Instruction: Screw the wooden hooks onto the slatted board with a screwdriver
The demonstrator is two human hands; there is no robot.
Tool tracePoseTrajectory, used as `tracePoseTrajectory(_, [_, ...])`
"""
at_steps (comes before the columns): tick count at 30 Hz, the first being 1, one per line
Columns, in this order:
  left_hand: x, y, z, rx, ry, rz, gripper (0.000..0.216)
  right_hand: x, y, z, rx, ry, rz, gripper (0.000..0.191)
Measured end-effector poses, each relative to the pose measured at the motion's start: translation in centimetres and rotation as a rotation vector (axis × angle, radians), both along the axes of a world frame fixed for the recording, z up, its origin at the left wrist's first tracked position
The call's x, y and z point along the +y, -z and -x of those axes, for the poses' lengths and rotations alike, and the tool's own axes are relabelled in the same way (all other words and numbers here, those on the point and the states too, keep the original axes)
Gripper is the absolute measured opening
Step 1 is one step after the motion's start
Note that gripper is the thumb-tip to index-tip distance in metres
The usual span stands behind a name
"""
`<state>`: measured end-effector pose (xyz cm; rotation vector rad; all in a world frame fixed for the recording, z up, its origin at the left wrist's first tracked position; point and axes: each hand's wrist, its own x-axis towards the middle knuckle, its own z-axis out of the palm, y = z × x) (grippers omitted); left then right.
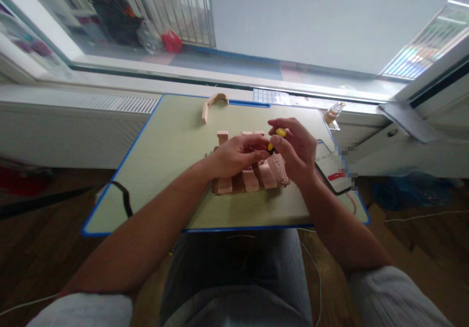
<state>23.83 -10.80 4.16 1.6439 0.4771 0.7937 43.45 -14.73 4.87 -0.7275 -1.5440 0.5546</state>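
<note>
Above the table, my right hand (296,146) has its thumb and fingers around a short yellow-and-black handled tool (281,132); the tool's working end is hidden. My left hand (236,156) reaches in from the left, its fingers closed in a pinch against the tool's lower end. What those fingertips hold, if anything, is not visible. Beneath both hands lies a wooden assembly (251,180) of light curved blocks on a darker brown base, partly covered by my left hand. Small dark marks dot its right end.
A curved wooden piece (216,103) lies at the back of the blue-edged table (164,170). To the right is a phone (331,168), with a clear container (334,112) behind it. A black strap (122,195) crosses the left edge. The window sill runs along the far side.
</note>
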Motion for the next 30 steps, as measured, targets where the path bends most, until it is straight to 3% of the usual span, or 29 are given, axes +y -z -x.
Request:
tracePoseTrajectory(8, [0.1, -0.6, 0.3, 0.096, -0.025, -0.101, 0.039, 0.2, 0.1, 0.0, 0.011, 0.032, -0.03, 0.012])
tracePoseTrajectory(13, [0.3, 0.3, 0.3, 0.049, 0.003, -0.078, 0.042, 0.6, 0.5, 0.8, 0.073, 0.074, -0.089, 0.035])
tracePoseTrajectory(18, [0.5, 1.1, 0.0, 0.002, 0.009, -0.036, 0.044, 0.6, 0.5, 1.0, 0.064, 0.06, -0.099, 0.041])
tracePoseTrajectory(23, [0.1, 0.3, 0.1, 0.016, 0.011, -0.036, 0.04, 0.2, 0.2, 0.3, 0.007, 0.03, -0.039, 0.024])
tracePoseTrajectory(30, [0.0, -0.7, 0.3, 0.096, -0.028, -0.105, 0.035, 0.3, 0.1, -0.6, 0.003, 0.018, 0.0, 0.02])
